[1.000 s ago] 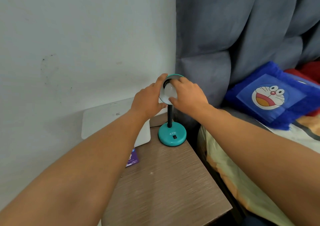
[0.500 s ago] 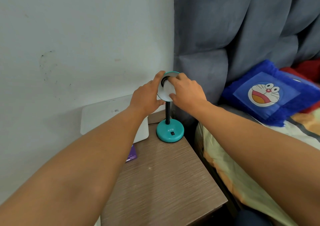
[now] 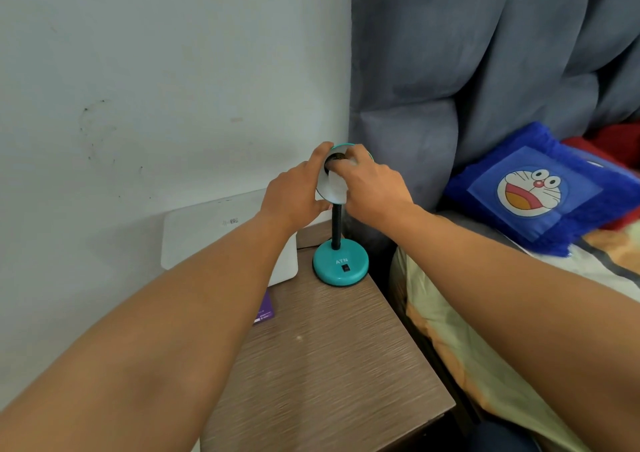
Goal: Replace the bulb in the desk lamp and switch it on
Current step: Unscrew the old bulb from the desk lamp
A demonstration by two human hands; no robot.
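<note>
Here, both hands (left (image 3: 294,195), right (image 3: 372,188)) grip the lampshade (image 3: 327,188).

Right hand (image 3: 372,188) covers most of the white bulb (image 3: 337,188) and the right side of the teal lamp shade (image 3: 337,146). Socket seating indeterminate. Left forearm hides part of the white flat box (image 3: 207,233) and purple card (image 3: 265,309). Printed code on the box illegible.

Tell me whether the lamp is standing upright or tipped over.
Upright: the lamp's teal base sits flat on the bedside table, with its black neck rising straight up.
</note>
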